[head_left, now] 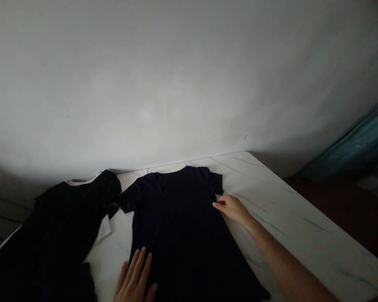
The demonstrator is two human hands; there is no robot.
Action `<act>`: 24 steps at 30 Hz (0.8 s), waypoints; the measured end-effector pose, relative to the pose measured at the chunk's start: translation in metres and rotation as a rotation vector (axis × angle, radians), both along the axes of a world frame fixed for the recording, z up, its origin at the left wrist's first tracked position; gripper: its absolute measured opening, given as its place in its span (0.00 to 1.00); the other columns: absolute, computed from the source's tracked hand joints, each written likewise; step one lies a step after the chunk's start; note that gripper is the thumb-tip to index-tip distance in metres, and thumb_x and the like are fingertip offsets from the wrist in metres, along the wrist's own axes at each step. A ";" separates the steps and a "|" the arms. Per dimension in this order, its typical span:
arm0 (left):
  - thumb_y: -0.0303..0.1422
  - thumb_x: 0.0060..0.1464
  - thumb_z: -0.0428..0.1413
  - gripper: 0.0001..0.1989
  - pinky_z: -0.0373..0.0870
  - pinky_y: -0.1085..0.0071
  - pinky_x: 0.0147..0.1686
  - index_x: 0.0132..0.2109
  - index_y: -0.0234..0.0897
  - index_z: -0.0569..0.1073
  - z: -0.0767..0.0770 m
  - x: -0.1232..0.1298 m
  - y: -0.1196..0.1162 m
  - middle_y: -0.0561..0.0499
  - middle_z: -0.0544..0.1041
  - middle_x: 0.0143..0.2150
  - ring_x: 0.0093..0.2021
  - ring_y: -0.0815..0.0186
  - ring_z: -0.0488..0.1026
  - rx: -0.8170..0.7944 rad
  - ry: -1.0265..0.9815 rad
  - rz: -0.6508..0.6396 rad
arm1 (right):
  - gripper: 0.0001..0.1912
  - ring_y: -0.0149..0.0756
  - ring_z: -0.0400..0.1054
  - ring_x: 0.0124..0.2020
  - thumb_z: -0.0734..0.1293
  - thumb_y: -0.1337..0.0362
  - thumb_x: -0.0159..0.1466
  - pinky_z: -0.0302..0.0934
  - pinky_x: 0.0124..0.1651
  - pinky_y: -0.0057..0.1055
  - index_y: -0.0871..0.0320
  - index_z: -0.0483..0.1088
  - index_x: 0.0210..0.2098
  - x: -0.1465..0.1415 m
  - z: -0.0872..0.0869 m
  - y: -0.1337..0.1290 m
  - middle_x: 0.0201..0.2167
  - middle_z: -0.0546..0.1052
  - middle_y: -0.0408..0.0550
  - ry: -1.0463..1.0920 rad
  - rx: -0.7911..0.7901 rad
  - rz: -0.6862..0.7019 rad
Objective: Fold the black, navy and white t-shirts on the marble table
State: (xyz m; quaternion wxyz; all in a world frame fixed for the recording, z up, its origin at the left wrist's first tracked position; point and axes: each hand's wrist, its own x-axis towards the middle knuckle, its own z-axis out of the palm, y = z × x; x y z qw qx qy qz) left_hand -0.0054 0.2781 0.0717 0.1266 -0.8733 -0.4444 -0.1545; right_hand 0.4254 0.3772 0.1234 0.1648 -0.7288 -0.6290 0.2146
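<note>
Recording the dark short-sleeved T-shirt (179, 226) lying flat and unfolded on the white marble tabletop (299, 209): the left hand (134, 277) was open, fingers spread, at its lower-left edge. The right hand (233, 209) touched its side, fingers narrow, grip undeterminable. A black garment (59, 226) lay bunched alongside.

A white bench (297, 218) with grey marble veining carries a dark navy T-shirt (176, 226), spread flat with its short sleeves out to the sides and its collar toward the far edge. Its hem runs out of view at the near side. Just left of it, beside the sleeve, lies a black garment (63, 222) in a loose bunch, with white fabric (104, 228) showing along its edge.
</note>
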 end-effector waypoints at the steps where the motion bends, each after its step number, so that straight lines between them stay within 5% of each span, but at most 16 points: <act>1: 0.41 0.59 0.49 0.43 0.82 0.49 0.47 0.74 0.46 0.36 -0.001 0.000 -0.004 0.43 0.70 0.65 0.59 0.50 0.73 0.003 0.007 0.003 | 0.18 0.36 0.68 0.26 0.67 0.52 0.61 0.49 0.30 0.30 0.56 0.71 0.21 -0.005 -0.001 0.004 0.21 0.75 0.45 0.013 0.008 -0.020; 6: 0.45 0.64 0.46 0.26 0.74 0.53 0.57 0.65 0.44 0.68 0.015 0.006 0.002 0.45 0.72 0.65 0.62 0.53 0.71 -0.177 -0.095 0.161 | 0.14 0.35 0.69 0.26 0.69 0.55 0.60 0.56 0.29 0.28 0.56 0.69 0.23 -0.007 -0.004 0.011 0.22 0.75 0.43 0.413 0.008 -0.138; 9: 0.43 0.66 0.41 0.26 0.72 0.58 0.55 0.58 0.30 0.71 0.046 0.017 0.037 0.37 0.77 0.55 0.55 0.53 0.76 -0.370 -0.189 0.484 | 0.10 0.35 0.72 0.28 0.71 0.56 0.59 0.64 0.32 0.28 0.55 0.69 0.29 -0.008 -0.005 0.008 0.27 0.78 0.44 0.823 -0.084 -0.237; 12: 0.47 0.65 0.42 0.26 0.72 0.59 0.44 0.51 0.30 0.73 0.075 0.026 0.077 0.35 0.80 0.45 0.47 0.49 0.79 -0.527 -0.165 0.720 | 0.09 0.36 0.75 0.31 0.74 0.62 0.55 0.70 0.36 0.31 0.56 0.72 0.33 -0.011 -0.007 0.007 0.32 0.81 0.47 1.044 -0.199 -0.267; 18: 0.38 0.65 0.44 0.15 0.65 0.65 0.38 0.41 0.37 0.73 0.081 0.022 0.100 0.38 0.81 0.43 0.47 0.53 0.79 -0.608 -0.164 0.764 | 0.11 0.42 0.78 0.34 0.76 0.61 0.50 0.71 0.38 0.33 0.59 0.77 0.31 0.003 -0.021 0.007 0.30 0.83 0.48 0.875 -0.069 -0.273; 24: 0.35 0.66 0.44 0.12 0.64 0.66 0.39 0.50 0.37 0.68 0.069 0.016 0.095 0.40 0.81 0.42 0.45 0.54 0.79 -0.552 -0.276 0.738 | 0.13 0.40 0.77 0.32 0.76 0.56 0.50 0.67 0.32 0.27 0.59 0.78 0.29 0.011 -0.025 0.009 0.29 0.82 0.47 0.725 -0.028 -0.203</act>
